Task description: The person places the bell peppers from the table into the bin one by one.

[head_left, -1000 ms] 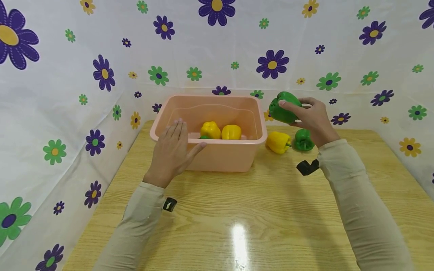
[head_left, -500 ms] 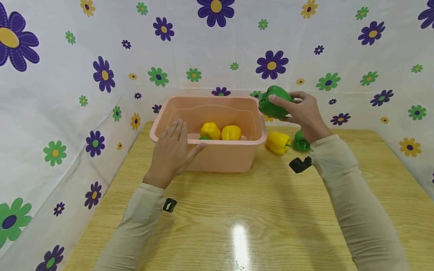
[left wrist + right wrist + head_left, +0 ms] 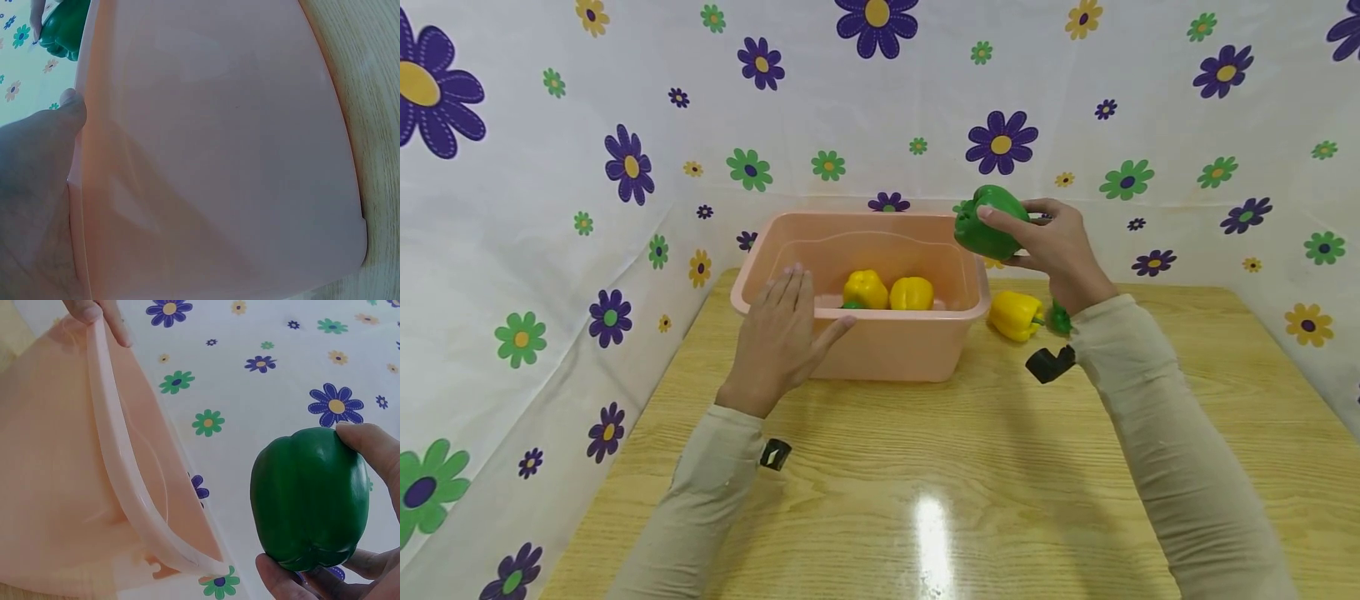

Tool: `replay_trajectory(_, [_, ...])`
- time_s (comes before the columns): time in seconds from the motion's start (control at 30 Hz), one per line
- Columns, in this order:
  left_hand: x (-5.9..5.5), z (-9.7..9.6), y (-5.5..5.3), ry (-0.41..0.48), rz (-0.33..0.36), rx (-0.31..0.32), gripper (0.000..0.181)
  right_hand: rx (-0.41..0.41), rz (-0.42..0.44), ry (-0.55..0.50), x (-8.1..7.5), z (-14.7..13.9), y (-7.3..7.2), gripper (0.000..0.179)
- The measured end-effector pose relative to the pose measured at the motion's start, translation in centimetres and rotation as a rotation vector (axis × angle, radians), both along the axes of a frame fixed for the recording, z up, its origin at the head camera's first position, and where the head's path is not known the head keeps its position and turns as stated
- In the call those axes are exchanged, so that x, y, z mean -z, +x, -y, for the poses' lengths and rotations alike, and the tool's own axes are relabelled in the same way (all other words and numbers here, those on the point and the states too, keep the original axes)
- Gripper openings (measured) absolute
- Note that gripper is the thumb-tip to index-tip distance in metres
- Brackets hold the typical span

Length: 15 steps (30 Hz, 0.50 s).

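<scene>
A green bell pepper is gripped between the thumb and fingers of my right hand, held in the air by the right end of a peach plastic tub. In the right wrist view the same green bell pepper appears beside the tub's rim. My left hand rests on the tub's near rim at the left, fingers straight and reaching over the edge. Inside lie two yellow bell peppers and part of a green pepper, mostly hidden by the near wall.
On the wooden table, right of the tub, lies a yellow bell pepper. Another green pepper sits beside it, partly hidden behind my right wrist. A flower-patterned white cloth stands behind and at both sides.
My right hand has moved left with the green bell pepper and slightly upward, from beyond the tub's right side to its right end. The left hand stays in place on the rim.
</scene>
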<state>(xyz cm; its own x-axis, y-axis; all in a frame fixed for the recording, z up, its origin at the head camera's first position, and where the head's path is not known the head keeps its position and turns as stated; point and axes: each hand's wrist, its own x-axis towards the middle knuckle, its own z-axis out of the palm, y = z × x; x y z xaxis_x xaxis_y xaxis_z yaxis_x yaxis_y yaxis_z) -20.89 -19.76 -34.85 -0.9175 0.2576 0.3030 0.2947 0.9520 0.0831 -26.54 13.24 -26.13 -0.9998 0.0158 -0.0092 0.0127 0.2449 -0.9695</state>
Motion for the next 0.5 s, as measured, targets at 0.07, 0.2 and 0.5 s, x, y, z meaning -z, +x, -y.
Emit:
replay_trajectory(0.07, [0.0,0.0,0.0,0.001,-0.004,0.001,0.096,-0.004,-0.002,-0.001,-0.1,0.2,0.0,0.092])
replay_trajectory(0.2, [0.0,0.0,0.0,-0.002,-0.016,0.005,0.096,-0.011,-0.006,-0.001,-0.3,0.6,0.1,0.089])
replay_trajectory(0.5, [0.0,0.0,0.1,0.000,-0.002,0.000,0.096,-0.015,0.000,-0.022,-0.1,1.1,-0.1,0.086])
